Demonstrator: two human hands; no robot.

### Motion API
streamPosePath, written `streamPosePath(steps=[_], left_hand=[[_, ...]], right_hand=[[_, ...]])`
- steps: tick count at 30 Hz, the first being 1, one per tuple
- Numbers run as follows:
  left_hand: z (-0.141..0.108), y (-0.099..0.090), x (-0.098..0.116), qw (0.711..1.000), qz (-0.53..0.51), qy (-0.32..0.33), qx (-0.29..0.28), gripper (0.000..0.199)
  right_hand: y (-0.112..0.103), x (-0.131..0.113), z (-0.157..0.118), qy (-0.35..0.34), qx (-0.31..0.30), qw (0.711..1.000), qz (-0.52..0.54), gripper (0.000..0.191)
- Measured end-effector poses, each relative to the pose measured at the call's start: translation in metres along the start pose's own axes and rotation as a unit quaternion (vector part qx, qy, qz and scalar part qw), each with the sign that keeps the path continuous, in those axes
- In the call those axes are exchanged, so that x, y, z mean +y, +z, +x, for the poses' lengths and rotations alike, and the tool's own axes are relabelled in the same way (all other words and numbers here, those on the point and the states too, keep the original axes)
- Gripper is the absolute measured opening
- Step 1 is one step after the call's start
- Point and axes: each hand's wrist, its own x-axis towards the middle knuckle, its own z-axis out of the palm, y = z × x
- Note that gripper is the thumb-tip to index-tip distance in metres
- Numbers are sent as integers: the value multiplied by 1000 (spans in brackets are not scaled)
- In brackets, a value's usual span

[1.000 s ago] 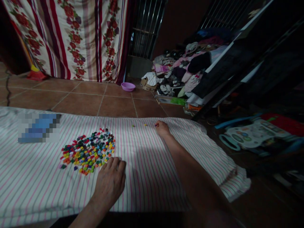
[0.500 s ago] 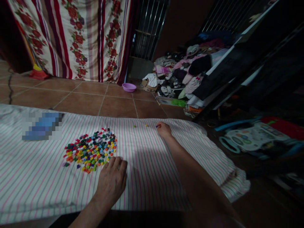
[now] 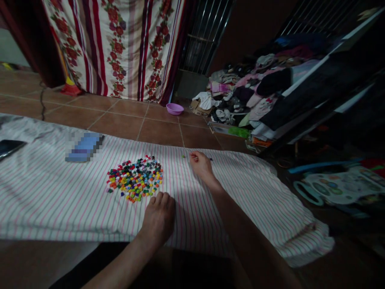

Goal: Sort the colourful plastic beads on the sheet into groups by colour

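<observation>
A spread of small multicoloured beads (image 3: 135,178) lies on a striped cloth (image 3: 186,208). My left hand (image 3: 159,212) rests on the cloth at the near right edge of this spread, its fingers curled under and its palm hidden. Farther off, near the cloth's far edge, my right hand (image 3: 200,164) has its fingers bent in toward the thumb; what they hold, if anything, does not show. Just left of it is a lone green bead (image 3: 183,156). A dark purple bead (image 3: 211,159) lies to its right. The yellow bead is not visible.
A phone with a blurred-out screen (image 3: 84,147) lies left of the beads, and a dark device (image 3: 10,147) at the far left. Beyond on the tiled floor are a purple basin (image 3: 175,108) and a heap of clothes (image 3: 240,90). A colourful plastic item (image 3: 333,182) stands at right.
My right hand has let go of the purple bead and moved left, over where the yellow bead lay. My left hand stays by the bead spread. The whole view has shifted, showing more at left.
</observation>
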Motion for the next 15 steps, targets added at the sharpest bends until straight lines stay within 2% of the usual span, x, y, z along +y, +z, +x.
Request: streamPosePath(steps=[4, 7, 11, 15], left_hand=[[-7, 4, -2, 1000, 7, 17, 10, 28], [-12, 3, -6, 1000, 6, 29, 6, 32], [-19, -5, -11, 999, -9, 36, -22, 30], [-22, -12, -15, 998, -26, 38, -34, 28]], right_hand=[[23, -42, -29, -58, -72, 993, 73, 22], [37, -60, -51, -77, -105, 987, 89, 19], [49, -67, -70, -58, -98, 992, 56, 20], [54, -65, -74, -45, -97, 994, 36, 21]])
